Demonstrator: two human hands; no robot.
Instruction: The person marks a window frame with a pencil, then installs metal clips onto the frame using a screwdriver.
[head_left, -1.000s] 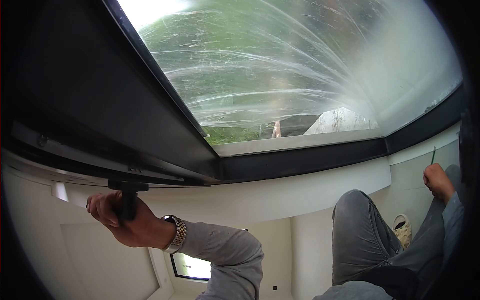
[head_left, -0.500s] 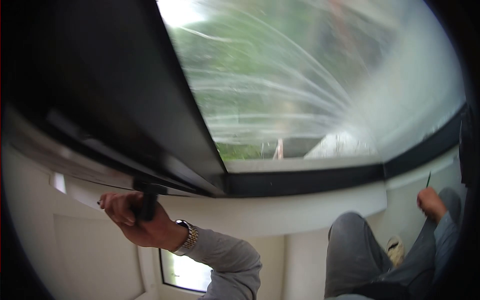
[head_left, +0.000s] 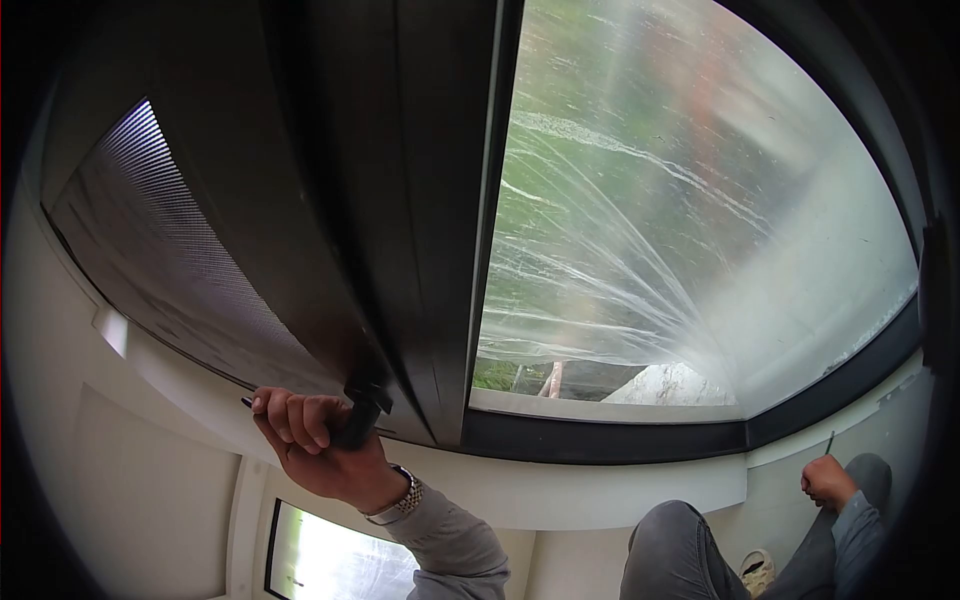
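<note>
My left hand (head_left: 325, 445), with a metal-band watch (head_left: 412, 490) at the wrist, is closed around a black window handle (head_left: 358, 425) on the dark window frame (head_left: 430, 250). A small dark tip pokes out past its fingers; what it belongs to is hidden. To the right, my right hand (head_left: 828, 482) rests by my grey-trousered knee (head_left: 868, 478), its fingers closed on a thin dark green stick (head_left: 830, 443) that points upward.
A window pane (head_left: 600, 200) covered with wrinkled clear film fills the upper right. A mesh screen (head_left: 190, 240) shows at the left. White sill and wall (head_left: 600, 495) run below the frame. Another bright window (head_left: 335, 555) lies at lower left, and a light shoe (head_left: 757, 570) at lower right.
The view has shifted, so the frame and left hand appear further right and the window lower. The mesh screen now shows at left. Both hands keep their holds.
</note>
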